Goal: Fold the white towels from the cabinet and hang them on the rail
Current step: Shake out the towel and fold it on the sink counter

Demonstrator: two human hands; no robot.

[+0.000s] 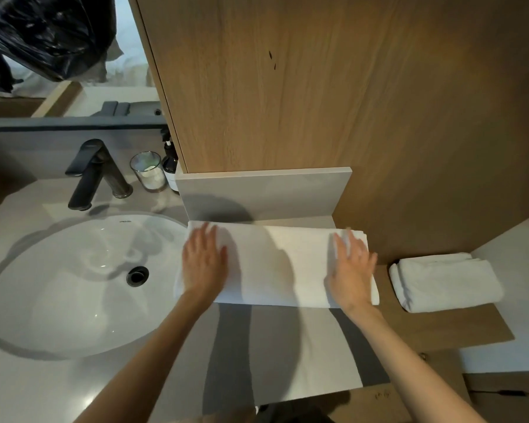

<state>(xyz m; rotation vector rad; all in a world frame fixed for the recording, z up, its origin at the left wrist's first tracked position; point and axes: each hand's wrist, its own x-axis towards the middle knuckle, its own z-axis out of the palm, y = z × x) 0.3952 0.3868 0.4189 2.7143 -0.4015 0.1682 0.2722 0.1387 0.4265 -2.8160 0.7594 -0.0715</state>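
Two white towels [275, 264] [446, 282], two hands [203, 261] [351, 267]

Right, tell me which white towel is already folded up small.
The small towel on the wooden shelf at right, a compact untouched bundle. The long towel lies beside the sink under the left hand and right hand.

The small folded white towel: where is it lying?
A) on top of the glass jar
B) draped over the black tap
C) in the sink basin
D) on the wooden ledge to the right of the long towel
D: the small folded towel lies on the wooden ledge, right of the long towel that the left hand and right hand press flat, apart from it.
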